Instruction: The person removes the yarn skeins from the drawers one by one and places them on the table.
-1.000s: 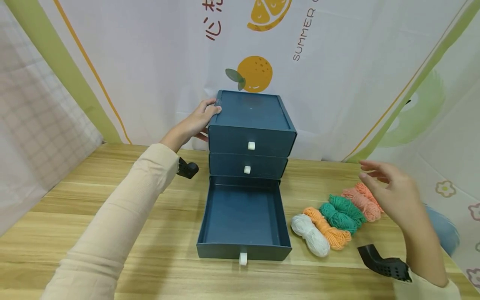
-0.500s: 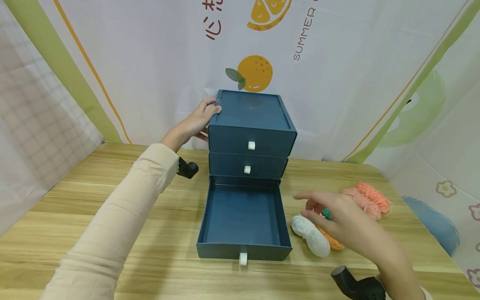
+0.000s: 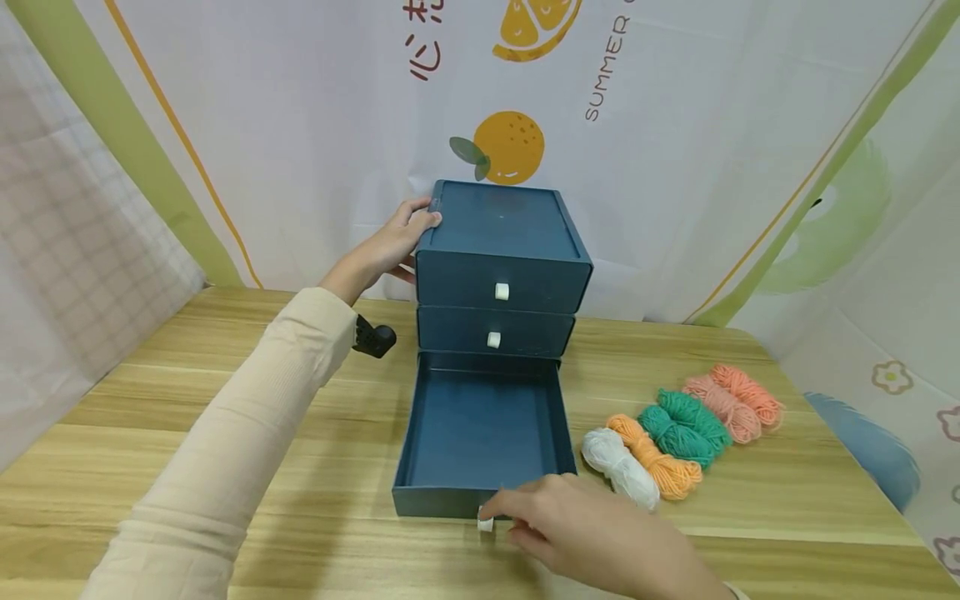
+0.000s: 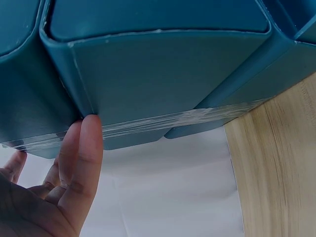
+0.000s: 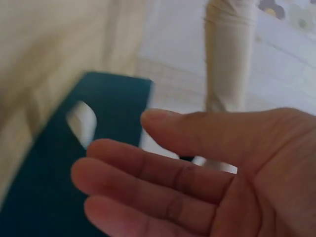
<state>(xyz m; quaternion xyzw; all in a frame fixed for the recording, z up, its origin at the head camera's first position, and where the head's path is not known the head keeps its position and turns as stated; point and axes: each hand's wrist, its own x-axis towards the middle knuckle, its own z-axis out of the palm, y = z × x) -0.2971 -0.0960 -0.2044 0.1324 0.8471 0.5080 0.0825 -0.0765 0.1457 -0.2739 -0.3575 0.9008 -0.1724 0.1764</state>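
Note:
A dark blue drawer cabinet stands on the table, its lowest drawer pulled out and bare inside. My left hand rests at the cabinet's upper left edge. Its straight fingers touch the side wall in the left wrist view, near a band of clear tape. By the front of the pulled-out drawer, my right hand has its fingers loosely bent beside the white knob. In the right wrist view, that knob is blurred and looks apart from the fingertips.
Right of the drawer lie skeins of yarn in a row: white, orange, green and pink-coral. The cabinet's two upper drawers are closed. A printed curtain hangs behind the wooden table.
My right hand has swept left from beside the yarn, across it, to the lowest drawer's knob. The left hand, cabinet and drawer have stayed put.

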